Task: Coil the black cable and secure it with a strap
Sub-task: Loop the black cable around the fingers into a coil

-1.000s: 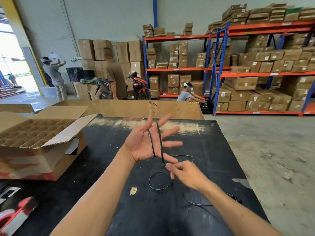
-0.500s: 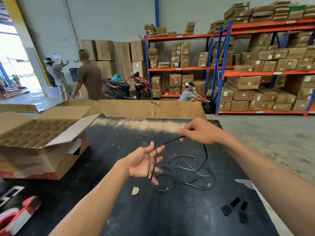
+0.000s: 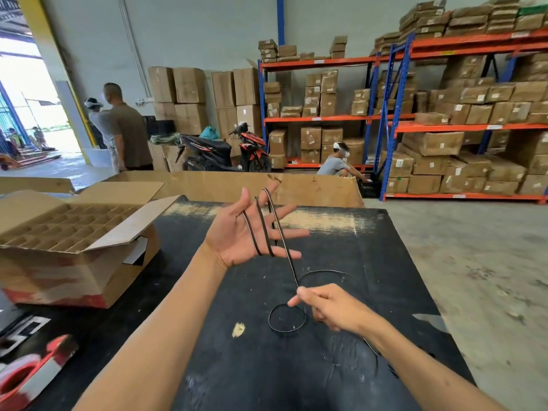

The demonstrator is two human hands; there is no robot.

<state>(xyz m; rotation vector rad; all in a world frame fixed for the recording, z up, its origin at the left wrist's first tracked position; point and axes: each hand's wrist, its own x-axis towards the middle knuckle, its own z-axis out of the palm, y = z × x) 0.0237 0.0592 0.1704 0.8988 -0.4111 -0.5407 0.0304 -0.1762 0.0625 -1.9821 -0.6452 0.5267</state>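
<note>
My left hand (image 3: 237, 232) is raised palm-up above the black table (image 3: 296, 366), fingers spread, with three turns of the thin black cable (image 3: 262, 229) looped around them. A taut length runs from those loops down to my right hand (image 3: 329, 310), which pinches it between thumb and forefinger low over the table. Slack cable lies on the table in a small loop (image 3: 286, 318) left of my right hand and a wider arc behind it; more trails under my right forearm. No strap shows in this frame.
An open cardboard box with a cell divider (image 3: 74, 232) stands at the left of the table. A red tape dispenser (image 3: 26, 372) lies at the lower left. A cardboard wall (image 3: 311, 188) lines the far edge. Behind it are people, a scooter (image 3: 219, 149) and shelves.
My right hand swung from the far side of the table down and toward me, laying another turn over my left hand. My left hand rose and spread its fingers.
</note>
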